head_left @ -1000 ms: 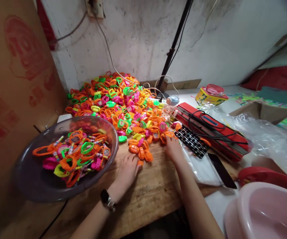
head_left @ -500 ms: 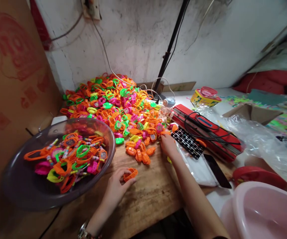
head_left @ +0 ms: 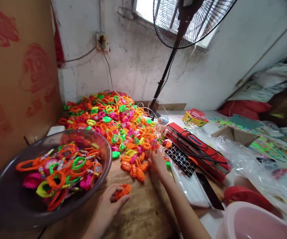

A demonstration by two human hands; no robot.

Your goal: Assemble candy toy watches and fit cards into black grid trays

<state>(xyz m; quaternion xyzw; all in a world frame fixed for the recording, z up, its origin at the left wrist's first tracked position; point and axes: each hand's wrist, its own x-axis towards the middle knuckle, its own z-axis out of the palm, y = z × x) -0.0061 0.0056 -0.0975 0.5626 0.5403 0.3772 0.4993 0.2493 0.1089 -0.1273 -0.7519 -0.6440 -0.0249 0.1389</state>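
My left hand (head_left: 108, 204) rests on the wooden table (head_left: 143, 212) and pinches an orange toy watch (head_left: 123, 191) between thumb and fingers. My right hand (head_left: 157, 162) reaches into the near edge of a big heap of orange, pink, green and yellow toy watches (head_left: 108, 119); its fingers curl over small pieces there, and what they hold is hidden. A few loose orange watches (head_left: 133, 167) lie between the two hands. At the left a dark bowl (head_left: 11, 205) holds several more watches.
A red heat sealer (head_left: 198, 151) with a black cord, a black keypad-like block (head_left: 182, 160) and a phone (head_left: 209, 191) lie right of my right hand. Clear plastic bags (head_left: 248, 159), a pink basin (head_left: 260, 224), a red lid and a standing fan (head_left: 183, 20) fill the right and back.
My left hand picked up an orange watch from the loose group and drew it toward me. My right hand stayed at the heap's edge. The camera tilted up, showing the fan.
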